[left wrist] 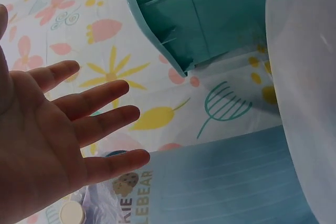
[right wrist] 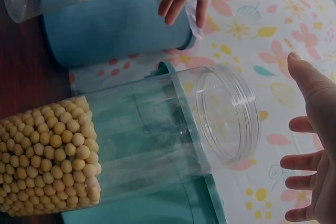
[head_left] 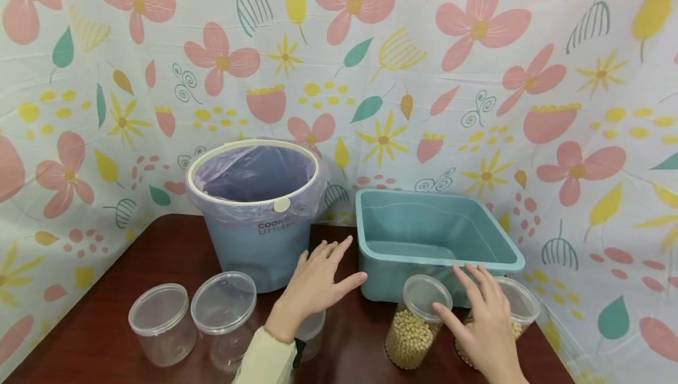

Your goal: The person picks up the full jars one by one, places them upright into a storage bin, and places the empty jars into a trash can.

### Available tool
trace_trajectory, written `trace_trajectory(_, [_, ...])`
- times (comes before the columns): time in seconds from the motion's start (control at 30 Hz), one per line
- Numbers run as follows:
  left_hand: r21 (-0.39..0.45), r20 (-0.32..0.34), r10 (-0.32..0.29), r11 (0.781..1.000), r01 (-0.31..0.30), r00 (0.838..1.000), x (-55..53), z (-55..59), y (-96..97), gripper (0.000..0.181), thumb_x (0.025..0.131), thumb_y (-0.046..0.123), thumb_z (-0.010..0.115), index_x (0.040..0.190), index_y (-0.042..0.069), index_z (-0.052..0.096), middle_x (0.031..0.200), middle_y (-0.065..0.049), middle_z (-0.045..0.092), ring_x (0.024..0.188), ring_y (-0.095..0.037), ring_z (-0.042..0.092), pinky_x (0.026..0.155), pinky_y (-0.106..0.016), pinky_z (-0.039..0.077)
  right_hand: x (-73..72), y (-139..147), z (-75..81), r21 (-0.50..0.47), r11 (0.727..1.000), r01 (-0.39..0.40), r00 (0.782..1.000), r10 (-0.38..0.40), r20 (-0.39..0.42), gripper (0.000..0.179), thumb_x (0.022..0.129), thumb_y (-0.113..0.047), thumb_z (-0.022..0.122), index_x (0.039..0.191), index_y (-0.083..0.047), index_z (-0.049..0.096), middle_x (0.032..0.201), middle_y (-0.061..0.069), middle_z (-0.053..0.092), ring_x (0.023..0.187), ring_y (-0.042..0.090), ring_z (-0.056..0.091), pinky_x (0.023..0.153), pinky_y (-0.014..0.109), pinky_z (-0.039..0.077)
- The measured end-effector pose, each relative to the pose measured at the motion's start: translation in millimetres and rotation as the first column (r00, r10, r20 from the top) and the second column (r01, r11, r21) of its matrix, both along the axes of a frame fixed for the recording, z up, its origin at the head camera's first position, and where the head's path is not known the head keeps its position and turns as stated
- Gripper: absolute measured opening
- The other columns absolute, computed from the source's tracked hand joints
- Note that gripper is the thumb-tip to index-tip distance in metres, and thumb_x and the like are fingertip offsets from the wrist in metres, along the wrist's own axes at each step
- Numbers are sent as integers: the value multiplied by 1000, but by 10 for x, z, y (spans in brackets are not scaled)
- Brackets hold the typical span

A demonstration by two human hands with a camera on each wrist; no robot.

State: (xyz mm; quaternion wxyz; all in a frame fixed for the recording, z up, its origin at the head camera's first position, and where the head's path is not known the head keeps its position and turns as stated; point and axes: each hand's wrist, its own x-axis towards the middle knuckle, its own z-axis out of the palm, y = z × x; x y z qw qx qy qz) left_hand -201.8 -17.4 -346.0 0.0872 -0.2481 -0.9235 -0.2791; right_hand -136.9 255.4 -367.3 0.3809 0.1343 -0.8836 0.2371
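Note:
My left hand [head_left: 312, 293] hovers in front of the blue bucket with its fingers spread, holding nothing. Partly hidden under it stands a clear lidded jar [head_left: 312, 343]. On the right, my right hand [head_left: 489, 325] is held over two clear jars partly filled with pale yellow beans. The nearer bean jar [head_left: 410, 334] stands to the left of this hand, and the other bean jar [head_left: 519, 301] is partly covered by it. In the right wrist view, the right hand [right wrist: 317, 150] has spread fingers and sits apart from the bean jar [right wrist: 52, 156].
A blue bucket [head_left: 254, 248] lined with a purple bag stands at the back. Right of it is a teal rectangular basin [head_left: 439, 263]. Two clear jars, one small [head_left: 161, 325] and one larger [head_left: 225, 307], stand at the left. A floral cloth [head_left: 339, 78] hangs behind the dark table.

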Motion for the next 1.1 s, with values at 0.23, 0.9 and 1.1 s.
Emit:
trace_trajectory(0.23, [32, 18, -33, 999, 33, 999, -74, 17, 27, 72, 84, 65, 35, 141, 20, 30, 133, -9, 41, 124, -29, 32, 93, -57, 25, -15, 30, -6, -11, 1000, 14, 1000, -14, -7, 63, 69, -28, 76, 123, -5, 52, 124, 18, 44, 122, 37, 29, 79, 65, 23])
trace_trajectory(0.9, [240, 262, -89, 970, 24, 961, -264, 35, 62, 70, 88, 52, 45, 141, 10, 26, 139, -11, 34, 125, -29, 33, 96, -47, 30, -50, 156, -52, -88, 993, -82, 996, 78, -48, 51, 75, -14, 72, 120, 2, 53, 122, 23, 45, 118, 45, 30, 95, 57, 19])
trace_trajectory(1.1, [260, 338, -118, 965, 28, 934, -329, 51, 59, 73, 89, 50, 45, 142, 5, 20, 138, -17, 32, 123, -31, 36, 94, -47, 32, -84, 165, -76, -95, 991, -92, 995, 88, -48, 49, 76, -13, 71, 120, 1, 54, 123, 22, 44, 119, 44, 29, 97, 56, 18])
